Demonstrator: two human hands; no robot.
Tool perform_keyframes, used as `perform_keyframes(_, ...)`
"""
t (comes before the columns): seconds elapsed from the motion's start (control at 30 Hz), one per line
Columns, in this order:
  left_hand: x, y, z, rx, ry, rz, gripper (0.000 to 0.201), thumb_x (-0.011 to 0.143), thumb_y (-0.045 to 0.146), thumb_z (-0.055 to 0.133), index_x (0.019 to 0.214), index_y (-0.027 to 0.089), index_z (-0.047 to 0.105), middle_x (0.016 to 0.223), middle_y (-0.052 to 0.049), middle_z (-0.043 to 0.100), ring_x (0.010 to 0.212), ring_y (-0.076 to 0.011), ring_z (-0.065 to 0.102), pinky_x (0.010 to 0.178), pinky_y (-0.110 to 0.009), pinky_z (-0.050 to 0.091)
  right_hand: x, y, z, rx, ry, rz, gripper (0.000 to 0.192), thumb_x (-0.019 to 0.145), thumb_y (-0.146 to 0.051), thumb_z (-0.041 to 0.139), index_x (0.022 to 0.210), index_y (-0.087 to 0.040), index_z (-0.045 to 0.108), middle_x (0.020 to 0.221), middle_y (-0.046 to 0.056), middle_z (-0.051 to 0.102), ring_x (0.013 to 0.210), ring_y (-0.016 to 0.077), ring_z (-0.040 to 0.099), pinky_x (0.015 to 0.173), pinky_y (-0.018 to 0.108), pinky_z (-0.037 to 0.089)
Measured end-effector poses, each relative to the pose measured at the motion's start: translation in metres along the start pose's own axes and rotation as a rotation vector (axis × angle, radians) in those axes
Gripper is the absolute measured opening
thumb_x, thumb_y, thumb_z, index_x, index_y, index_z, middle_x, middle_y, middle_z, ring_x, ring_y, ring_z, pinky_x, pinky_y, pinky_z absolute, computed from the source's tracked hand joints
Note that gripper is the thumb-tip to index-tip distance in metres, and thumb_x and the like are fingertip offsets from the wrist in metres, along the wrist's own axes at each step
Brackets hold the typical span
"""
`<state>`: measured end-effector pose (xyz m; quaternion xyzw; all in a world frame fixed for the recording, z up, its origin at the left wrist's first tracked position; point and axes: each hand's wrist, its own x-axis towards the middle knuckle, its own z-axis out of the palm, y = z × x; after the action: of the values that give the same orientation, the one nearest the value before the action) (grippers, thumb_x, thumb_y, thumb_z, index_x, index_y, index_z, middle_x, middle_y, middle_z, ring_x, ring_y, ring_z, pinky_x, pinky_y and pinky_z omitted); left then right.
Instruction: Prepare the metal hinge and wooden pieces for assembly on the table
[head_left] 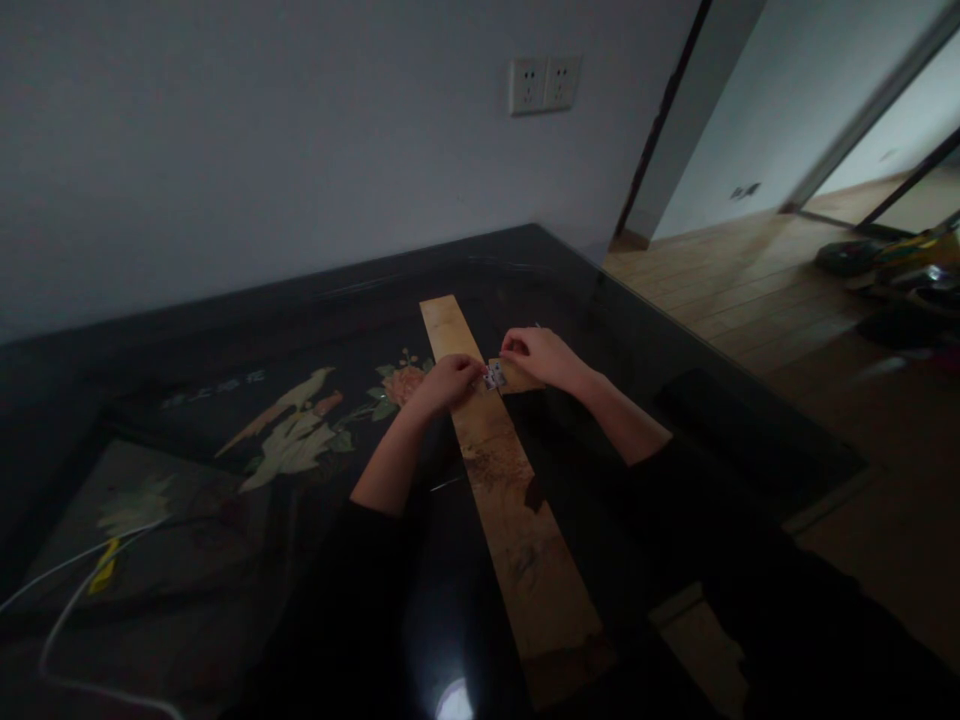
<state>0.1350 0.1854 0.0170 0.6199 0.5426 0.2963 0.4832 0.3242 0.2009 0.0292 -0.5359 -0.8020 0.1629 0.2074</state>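
- Where the long wooden board [510, 490] runs across the dark table [225, 330], both hands meet over its far half, and the board serves as the marker for everything else here.
- The left hand [448, 383] lies on the board's left edge, fingers curled in and pinched on a small metal hinge [493, 376], pale and shiny, which sits on top of the board.
- The right hand [541, 356] comes in from the board's right side, fingers bent down, its fingertips on a short wooden piece [517, 378] that juts off the board's right edge just beside the hinge; whether it truly grips the piece or only presses on it cannot be told in this dim light.
- The hinge lies between the two hands, touching the board and the short piece.
- Left of the board, the tabletop bears a painted bird and flower design [300, 425].
- Far left of the board, a white cable [75, 590] loops over the table's near corner.
- Beyond the board's far end, a double wall socket [544, 84] sits on the pale wall.
- Right of the board, past the table's edge, lies a wooden floor [750, 290].
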Motion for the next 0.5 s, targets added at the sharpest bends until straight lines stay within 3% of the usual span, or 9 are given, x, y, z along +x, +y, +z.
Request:
perform_keyframes(0.17, -0.007, 0.006, -0.01, 0.226, 0.079, 0.04, 0.004, 0.071, 0.016, 0.064, 0.069, 0.018, 0.061, 0.065, 0.001, 0.059, 0.064, -0.0143, 0.052, 0.059, -0.023, 0.035, -0.003, -0.008, 0.0, -0.026, -0.026, -0.006, 0.012, 0.087, -0.025, 0.059, 0.089, -0.017, 0.068, 0.076, 0.002, 0.064, 0.067, 0.0122, 0.052, 0.059, 0.025, 0.03)
perform_keyframes(0.33, -0.015, 0.003, -0.019, 0.493, -0.105, 0.059, 0.024, 0.062, 0.029, 0.078, 0.075, 0.021, 0.059, 0.063, 0.004, 0.057, 0.059, -0.0139, 0.052, 0.053, -0.023, 0.033, -0.005, -0.012, 0.004, -0.054, -0.037, 0.005, 0.013, 0.088, -0.027, 0.058, 0.09, -0.019, 0.067, 0.08, 0.002, 0.063, 0.068, 0.0122, 0.052, 0.059, 0.026, 0.029)
perform_keyframes(0.5, -0.015, 0.003, -0.025, 0.526, -0.22, 0.074, 0.017, 0.064, 0.024, 0.075, 0.071, 0.02, 0.06, 0.06, 0.004, 0.056, 0.057, -0.0142, 0.05, 0.052, -0.025, 0.03, -0.004, -0.01, 0.005, -0.066, -0.035, 0.0, 0.015, 0.089, -0.027, 0.056, 0.093, -0.018, 0.068, 0.083, 0.003, 0.064, 0.073, 0.0129, 0.053, 0.063, 0.025, 0.031)
